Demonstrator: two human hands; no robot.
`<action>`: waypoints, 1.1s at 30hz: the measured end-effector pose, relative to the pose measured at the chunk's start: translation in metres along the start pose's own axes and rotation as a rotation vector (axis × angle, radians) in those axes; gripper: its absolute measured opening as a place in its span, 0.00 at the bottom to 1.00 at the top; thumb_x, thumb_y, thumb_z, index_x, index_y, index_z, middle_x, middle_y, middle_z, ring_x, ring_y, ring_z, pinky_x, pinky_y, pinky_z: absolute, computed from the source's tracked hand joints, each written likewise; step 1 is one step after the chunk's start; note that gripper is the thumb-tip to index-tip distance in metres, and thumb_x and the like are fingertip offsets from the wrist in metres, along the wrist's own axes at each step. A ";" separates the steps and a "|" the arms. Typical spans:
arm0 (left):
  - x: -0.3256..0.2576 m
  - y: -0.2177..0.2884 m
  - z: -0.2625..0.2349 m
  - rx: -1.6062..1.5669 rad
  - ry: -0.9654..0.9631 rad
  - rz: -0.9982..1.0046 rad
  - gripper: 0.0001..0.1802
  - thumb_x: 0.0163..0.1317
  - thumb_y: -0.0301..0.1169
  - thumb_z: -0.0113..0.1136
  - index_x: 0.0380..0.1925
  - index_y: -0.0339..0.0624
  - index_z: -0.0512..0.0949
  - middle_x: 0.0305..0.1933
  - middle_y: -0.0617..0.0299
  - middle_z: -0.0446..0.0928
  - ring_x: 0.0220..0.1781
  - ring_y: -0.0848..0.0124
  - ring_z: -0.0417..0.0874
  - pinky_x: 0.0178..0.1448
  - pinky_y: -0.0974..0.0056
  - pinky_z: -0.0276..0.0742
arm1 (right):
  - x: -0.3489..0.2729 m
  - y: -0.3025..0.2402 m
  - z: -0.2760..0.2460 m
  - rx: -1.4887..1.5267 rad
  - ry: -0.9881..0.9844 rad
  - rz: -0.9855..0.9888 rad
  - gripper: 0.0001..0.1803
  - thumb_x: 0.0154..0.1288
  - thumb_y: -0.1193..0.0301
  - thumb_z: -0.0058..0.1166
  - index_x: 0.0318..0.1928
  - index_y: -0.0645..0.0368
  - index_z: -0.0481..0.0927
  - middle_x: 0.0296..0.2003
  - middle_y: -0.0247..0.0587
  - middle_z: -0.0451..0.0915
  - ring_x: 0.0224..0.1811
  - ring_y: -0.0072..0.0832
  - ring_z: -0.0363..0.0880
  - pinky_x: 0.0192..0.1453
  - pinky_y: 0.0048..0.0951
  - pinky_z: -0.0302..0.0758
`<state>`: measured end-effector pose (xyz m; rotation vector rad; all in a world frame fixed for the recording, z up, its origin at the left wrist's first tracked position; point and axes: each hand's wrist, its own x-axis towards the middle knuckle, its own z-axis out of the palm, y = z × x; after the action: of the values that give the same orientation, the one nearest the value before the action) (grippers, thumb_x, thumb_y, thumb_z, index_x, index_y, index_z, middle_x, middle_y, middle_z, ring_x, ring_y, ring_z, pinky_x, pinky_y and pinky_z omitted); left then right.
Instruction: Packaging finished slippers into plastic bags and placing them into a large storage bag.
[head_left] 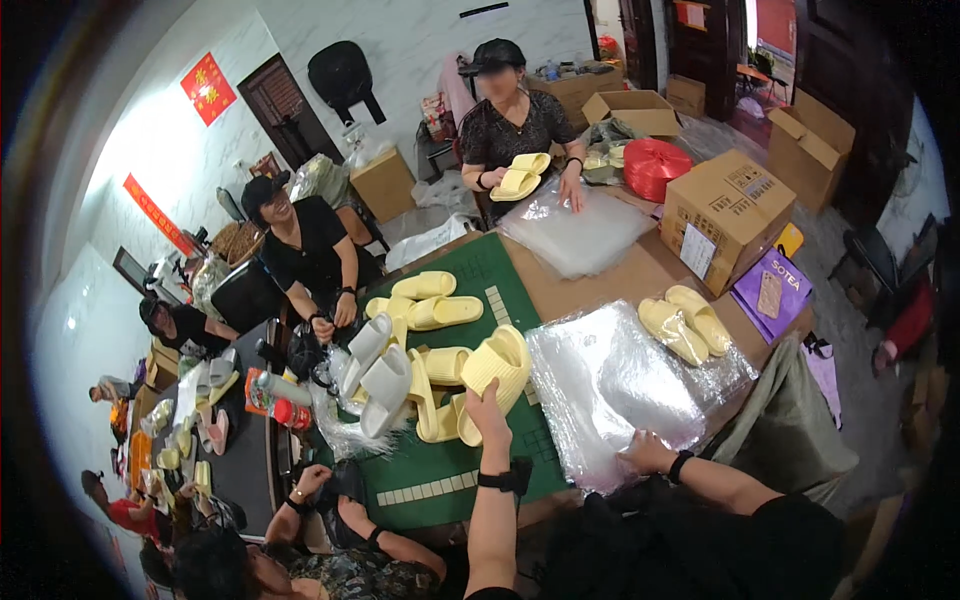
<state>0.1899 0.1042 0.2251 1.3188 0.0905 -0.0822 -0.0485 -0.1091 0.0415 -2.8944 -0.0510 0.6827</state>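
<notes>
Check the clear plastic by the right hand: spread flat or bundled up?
Spread flat: the clear plastic lies as a broad layer on the table, the right hand at its near edge.

Yellow slippers [664, 335], bench [560, 296] right edge: two
Piled yellow slippers [446, 312]: overlapping, count unclear
Grey slippers [385, 392], left edge: at least two
Bag stacks [572, 400]: at least two
Red roll [656, 172]: one
Bench box [720, 210]: one
Purple bag [785, 300]: one

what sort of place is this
Likely a small workshop for packing slippers: yellow slides are heaped together, clear plastic bags lie in a stack, and a large cardboard box stands nearby.
</notes>
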 end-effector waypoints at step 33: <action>-0.136 -0.014 0.159 -0.114 -0.349 0.044 0.14 0.64 0.31 0.48 0.46 0.33 0.67 0.43 0.57 0.73 0.43 0.73 0.73 0.47 0.68 0.69 | 0.007 0.013 0.015 0.042 0.208 -0.201 0.25 0.49 0.60 0.54 0.52 0.32 0.73 0.44 0.59 0.70 0.50 0.59 0.65 0.51 0.58 0.65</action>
<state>0.0561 -0.0515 0.2665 1.1750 -0.2271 -0.2644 -0.0485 -0.1193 0.0231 -2.8504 -0.2928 0.3423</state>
